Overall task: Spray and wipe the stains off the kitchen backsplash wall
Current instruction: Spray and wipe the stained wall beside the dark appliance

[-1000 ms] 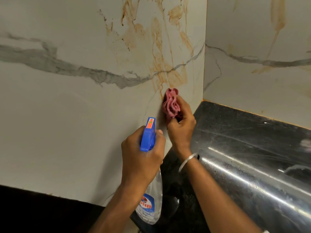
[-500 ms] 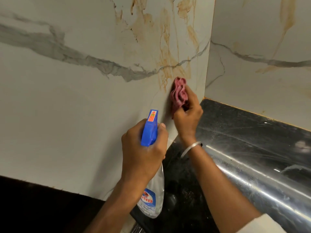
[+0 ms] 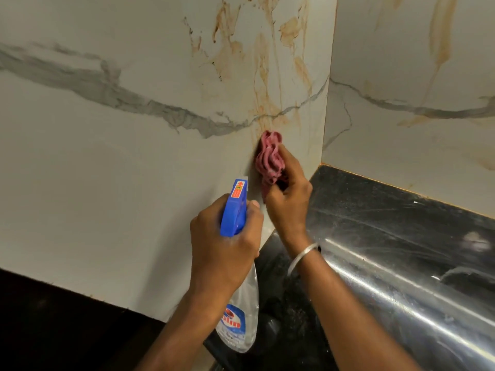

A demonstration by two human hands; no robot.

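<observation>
The right hand is closed around a bunched, dusty-pink cleaning cloth, pressing its crumpled folds flat against the white marble-patterned backsplash wall just left of the inside corner; a thin silver bangle circles that wrist. The cloth sits at the bottom end of the brownish-orange drip stains, which run from the cloth toward 12 o'clock and fan out to 11 and 1 o'clock across the tile; a grey vein crosses the wall from 9 o'clock and passes just above the cloth.

At 7 o'clock from the cloth, the left hand is wrapped tight around the neck of a clear plastic spray bottle with a blue trigger head; the nozzle, bearing a small red sticker, points up toward the wall just beside the cloth, apart from it; whether a finger is on the trigger cannot be told; the bottle's transparent body with its blue and red label hangs below the hand toward 6 o'clock.

The adjoining white marble-patterned side wall at 2 o'clock carries more orange streaks; the glossy black stone countertop spreads from 3 to 5 o'clock, streaked with smears and bright reflections; a dark band runs under the wall at 8 o'clock.
</observation>
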